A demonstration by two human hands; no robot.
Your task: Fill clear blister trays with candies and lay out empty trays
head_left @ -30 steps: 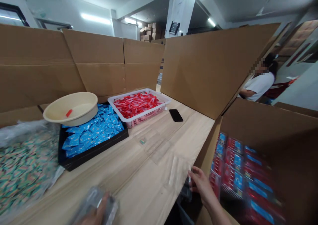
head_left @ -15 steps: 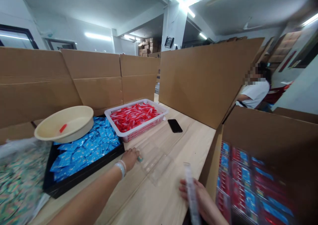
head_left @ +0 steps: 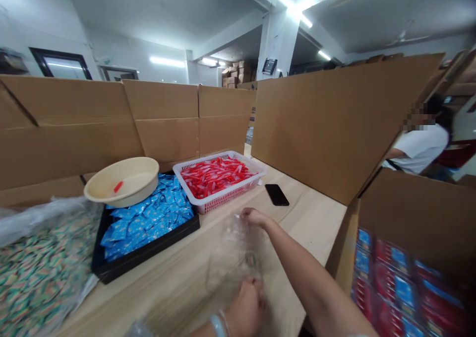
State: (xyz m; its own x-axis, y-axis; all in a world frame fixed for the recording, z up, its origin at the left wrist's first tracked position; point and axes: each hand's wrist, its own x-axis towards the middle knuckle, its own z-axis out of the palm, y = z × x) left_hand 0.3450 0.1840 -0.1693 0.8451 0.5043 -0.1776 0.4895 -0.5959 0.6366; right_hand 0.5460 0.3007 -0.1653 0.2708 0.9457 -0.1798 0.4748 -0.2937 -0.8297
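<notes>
A clear plastic blister tray [head_left: 228, 262] lies on the wooden table in front of me, smeared by motion. My right hand [head_left: 255, 217] reaches to its far end and pinches the clear plastic there. Close to the near edge is my left hand [head_left: 243, 302], with bracelets at the wrist; its fingers are curled and blurred, and what they hold, if anything, is hidden. A small striped piece [head_left: 251, 259] shows in the plastic just beyond the left fingers.
A black tray [head_left: 148, 252] of blue sachets supports a cream basin [head_left: 139, 198]. Nearby are a white basket [head_left: 223, 200] of red pieces, a phone [head_left: 277, 194] and a bag of striped pieces [head_left: 40, 267]. An open carton [head_left: 427, 203] with red-blue packs stands right; a person [head_left: 422, 143] sits beyond.
My right hand has moved from the table's right side to the plastic's far end; the clear strip it held is no longer seen there. My left hand has come nearer. The view has turned left.
</notes>
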